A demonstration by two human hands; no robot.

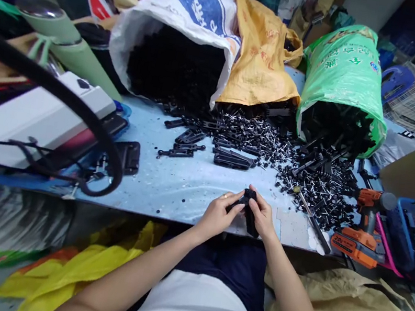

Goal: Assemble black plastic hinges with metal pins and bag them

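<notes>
Close to the table's front edge, my left hand (221,208) and my right hand (261,212) come together on black plastic parts (250,222). One long piece points down toward my lap, under my right fingers. My left thumb and fingers pinch a smaller black part at its upper end; whether the two are joined is hard to make out. Beyond my hands lie long black plastic pieces (233,160), some stacked side by side. Behind them spreads a pile of black-headed metal pins or screws (260,138).
Sacks lie tipped toward me: white (228,68), orange (262,64) and green (348,78), with black parts spilling out. An orange cordless drill (364,229) and a metal rod tool (314,221) are at right. A black cable (79,113) arches over a white box (34,116) at left.
</notes>
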